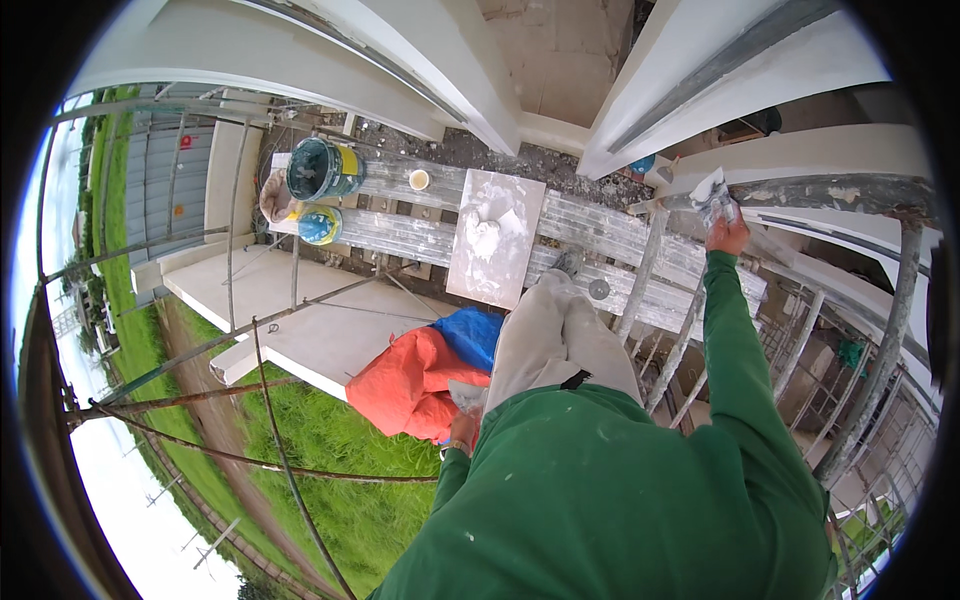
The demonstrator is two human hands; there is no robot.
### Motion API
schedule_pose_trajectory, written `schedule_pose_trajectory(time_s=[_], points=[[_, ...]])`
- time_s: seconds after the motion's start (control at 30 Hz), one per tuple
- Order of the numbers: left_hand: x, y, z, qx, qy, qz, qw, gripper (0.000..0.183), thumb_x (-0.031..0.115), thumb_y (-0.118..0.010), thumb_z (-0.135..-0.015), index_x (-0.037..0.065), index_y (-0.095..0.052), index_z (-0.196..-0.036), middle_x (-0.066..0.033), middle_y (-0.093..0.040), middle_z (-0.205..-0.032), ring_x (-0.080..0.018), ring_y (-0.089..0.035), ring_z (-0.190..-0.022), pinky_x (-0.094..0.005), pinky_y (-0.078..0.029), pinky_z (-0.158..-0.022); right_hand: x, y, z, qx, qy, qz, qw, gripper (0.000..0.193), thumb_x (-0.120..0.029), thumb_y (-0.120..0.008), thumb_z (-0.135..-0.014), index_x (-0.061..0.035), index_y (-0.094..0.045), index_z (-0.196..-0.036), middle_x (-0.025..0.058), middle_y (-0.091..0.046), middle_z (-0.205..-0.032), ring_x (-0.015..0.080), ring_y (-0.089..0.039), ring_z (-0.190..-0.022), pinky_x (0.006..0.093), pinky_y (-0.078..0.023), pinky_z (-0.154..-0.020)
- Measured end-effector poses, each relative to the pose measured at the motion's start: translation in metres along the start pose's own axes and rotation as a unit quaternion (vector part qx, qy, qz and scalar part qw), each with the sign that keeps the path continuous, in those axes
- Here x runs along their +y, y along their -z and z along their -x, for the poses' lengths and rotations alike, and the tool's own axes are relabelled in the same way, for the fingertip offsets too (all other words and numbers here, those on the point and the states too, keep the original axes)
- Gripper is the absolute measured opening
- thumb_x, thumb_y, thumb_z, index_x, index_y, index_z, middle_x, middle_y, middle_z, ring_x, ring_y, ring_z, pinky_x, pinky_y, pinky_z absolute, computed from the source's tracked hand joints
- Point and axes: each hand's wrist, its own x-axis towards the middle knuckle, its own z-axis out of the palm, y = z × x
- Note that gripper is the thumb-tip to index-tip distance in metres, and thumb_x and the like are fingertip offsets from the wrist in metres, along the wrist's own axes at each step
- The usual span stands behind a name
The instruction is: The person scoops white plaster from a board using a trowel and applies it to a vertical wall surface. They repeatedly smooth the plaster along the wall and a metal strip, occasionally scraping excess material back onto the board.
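Note:
I stand on a scaffold platform of metal planks (600, 225), seen from above. My right hand (727, 235), arm stretched out in a green sleeve, grips a putty knife (709, 193) whose blade is pressed against a white wall ledge (810, 150). My left hand (463, 428) hangs by my hip and holds a small plaster-smeared tool (466, 397). A flat board (495, 235) smeared with white plaster lies across the planks in front of my feet.
Two paint buckets (322, 168) and a small cup (419, 179) stand on the planks at the left. White beams (430, 70) rise ahead. Scaffold tubes (880, 340) surround me. Far below lie an orange and blue tarp (420, 375), grass and a concrete slab.

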Motion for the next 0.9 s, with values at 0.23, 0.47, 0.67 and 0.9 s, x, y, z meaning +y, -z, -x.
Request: schedule_pose_trajectory(time_s=[0.23, 0.47, 0.67, 0.9], points=[[0.069, 0.032, 0.031, 0.013, 0.130, 0.035, 0.991, 0.042, 0.031, -0.055, -0.088, -0.003, -0.063, -0.111, -0.0255, -0.066, -0.104, -0.0344, -0.063, -0.101, -0.0428, -0.047, -0.084, 0.001, 0.000, 0.006, 0.004, -0.007, -0.030, 1.000, 0.036, -0.020, -0.064, -0.079, 0.0029, -0.065, -0.108, 0.0257, -0.067, -0.088, 0.0373, -0.067, -0.082, 0.0403, -0.051, -0.076], [-0.013, 0.004, 0.019, 0.062, 0.010, -0.082, 0.995, 0.043, 0.035, -0.039, -0.096, 0.003, -0.062, -0.111, -0.0308, -0.062, -0.096, -0.0449, -0.061, -0.092, -0.0525, -0.048, -0.079, 0.001, 0.000, 0.004, -0.016, 0.014, -0.020, 1.000, 0.038, -0.021, -0.062, -0.079, 0.0026, -0.064, -0.109, 0.0259, -0.066, -0.086, 0.0379, -0.066, -0.080, 0.0421, -0.050, -0.074], [-0.017, -0.003, 0.016, -0.001, 0.049, -0.052, 0.997, 0.050, 0.039, -0.048, -0.092, -0.005, -0.056, -0.115, -0.0330, -0.060, -0.108, -0.0472, -0.057, -0.104, -0.0503, -0.045, -0.086, 0.014, -0.007, 0.002, -0.016, -0.005, -0.038, 0.999, 0.042, -0.024, -0.064, -0.080, 0.0027, -0.063, -0.112, 0.0272, -0.066, -0.095, 0.0411, -0.064, -0.093, 0.0426, -0.048, -0.086], [0.011, 0.016, 0.025, 0.017, 0.149, 0.032, 0.988, 0.042, 0.033, -0.051, -0.091, -0.004, -0.063, -0.105, -0.0309, -0.063, -0.100, -0.0448, -0.061, -0.096, -0.0488, -0.048, -0.079, 0.011, -0.005, 0.002, 0.003, 0.013, -0.008, 1.000, 0.041, -0.024, -0.063, -0.080, 0.0023, -0.063, -0.111, 0.0281, -0.064, -0.105, 0.0427, -0.059, -0.105, 0.0442, -0.044, -0.094]])
